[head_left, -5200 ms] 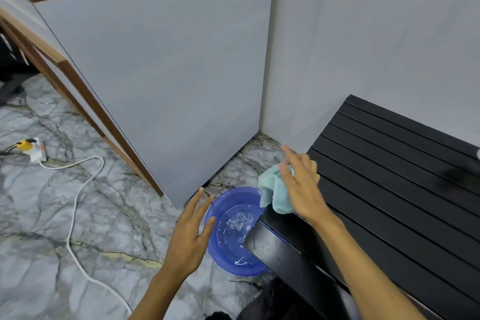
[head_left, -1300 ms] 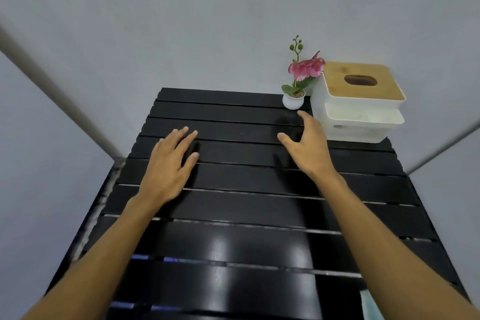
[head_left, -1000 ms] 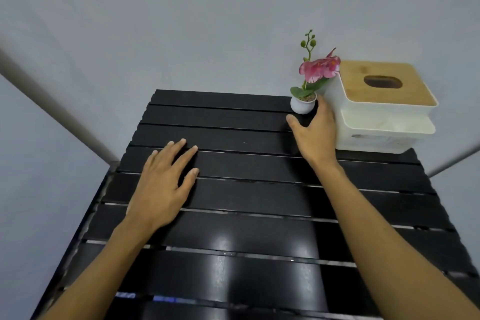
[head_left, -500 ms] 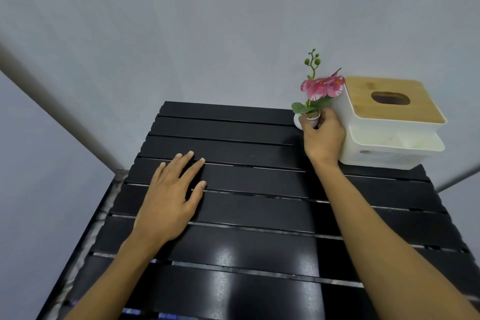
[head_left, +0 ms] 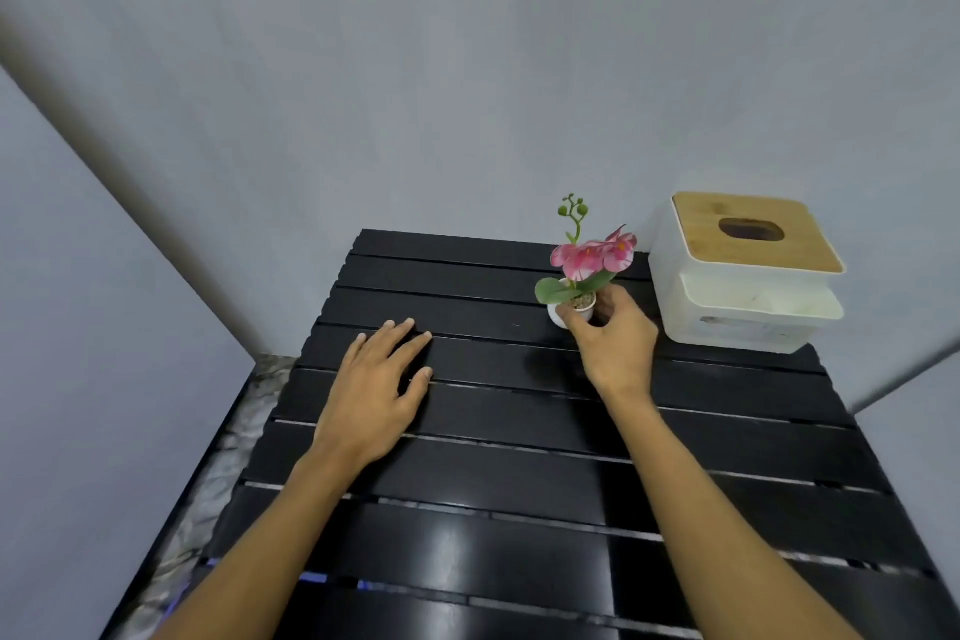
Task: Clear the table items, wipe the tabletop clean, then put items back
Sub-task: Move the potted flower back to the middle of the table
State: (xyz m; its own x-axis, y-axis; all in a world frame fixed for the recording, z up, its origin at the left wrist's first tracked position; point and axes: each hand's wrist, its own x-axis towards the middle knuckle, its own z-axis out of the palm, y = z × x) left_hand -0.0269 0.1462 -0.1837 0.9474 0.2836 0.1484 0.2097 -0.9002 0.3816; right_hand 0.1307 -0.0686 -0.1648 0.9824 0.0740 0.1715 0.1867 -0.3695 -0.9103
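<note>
Right hand on the flower pot, left flat on the desk

The pot point(head_left: 570, 311) is small and white, with a pink flower point(head_left: 595, 257), green leaves and a stalk of green buds rising from it. It sits toward the far right of the desk point(head_left: 493, 478), a few slats in from the back edge. The right hand point(head_left: 613, 340) has closed round it from the near right side: the thumb lies across the front of the pot and the fingers curl behind it, so most of the pot is hidden. Whether the pot rests on the slats or is just off them cannot be told; a dark shadow lies on the slat just below the hand.

The left hand point(head_left: 376, 387) is well apart from the pot, to its left and a little nearer the person. It lies palm down on the slats with fingers spread and straight, holding nothing.

Just to the right of the pot stands a white box point(head_left: 743, 299) with a wooden lid point(head_left: 753, 233) that has an oval slot in it. The box fills the far right corner, close to the right hand's knuckles but apart from them. Its side is the nearest thing to the pot.

The desk is black, glossy and slatted, with bright reflections on the near slats. Grey walls point(head_left: 415, 68) close it in behind and on both sides. A strip of marbled floor point(head_left: 218, 463) shows along the left edge, between desk and wall
</note>
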